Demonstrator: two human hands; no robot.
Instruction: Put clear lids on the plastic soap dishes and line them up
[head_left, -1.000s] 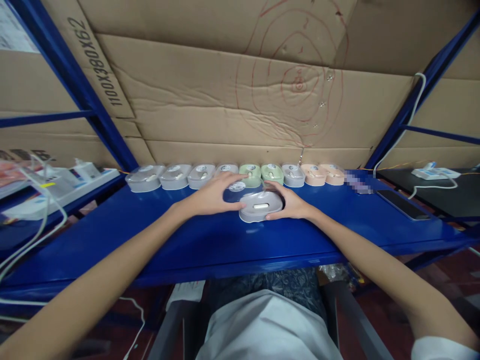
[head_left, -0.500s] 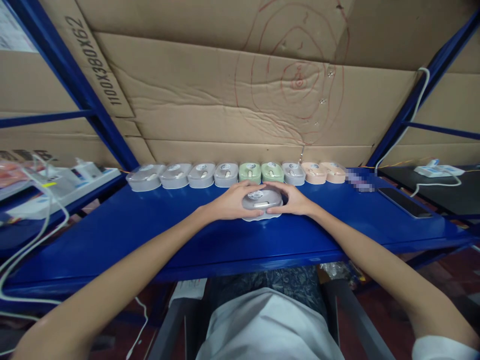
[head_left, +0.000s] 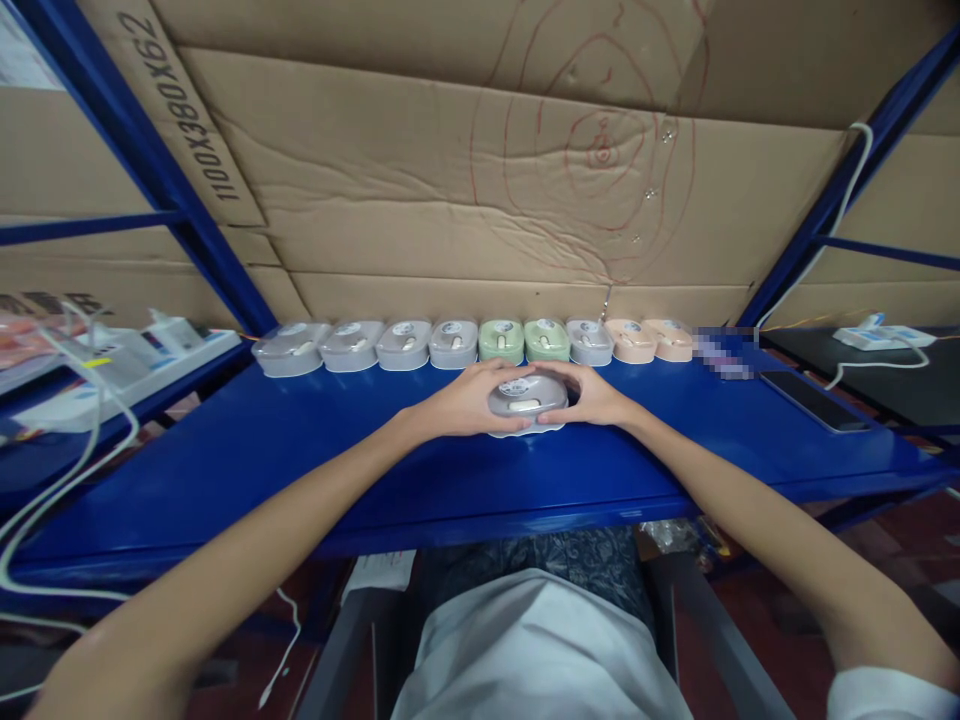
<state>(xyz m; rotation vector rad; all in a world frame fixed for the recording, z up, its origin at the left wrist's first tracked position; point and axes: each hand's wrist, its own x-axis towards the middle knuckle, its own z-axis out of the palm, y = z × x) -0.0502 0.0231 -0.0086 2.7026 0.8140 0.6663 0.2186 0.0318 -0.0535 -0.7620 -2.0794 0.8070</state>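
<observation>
A grey lidded plastic box point(head_left: 529, 394) with a round label and a pale latch on its lid rests on the blue table point(head_left: 360, 470), in front of me. My left hand point(head_left: 476, 402) wraps round its left side, thumb along the near edge. Round the right side curls my right hand point(head_left: 589, 396), its thumb also at the near edge. Both hands are closed on the box; their far fingers are partly hidden behind it. Just beyond stand two green boxes point(head_left: 501, 343) of the same kind.
Several grey boxes point(head_left: 355, 346) and two peach boxes point(head_left: 634, 341) complete a row along the cardboard wall point(head_left: 420, 150). A dark phone point(head_left: 814, 402) lies at the right. White power strips point(head_left: 135, 378) with cables are at the left, beside a blue post point(head_left: 217, 270).
The camera view has shifted slightly. Both hands keep the same hold on the grey box, with no clear movement on the table.
</observation>
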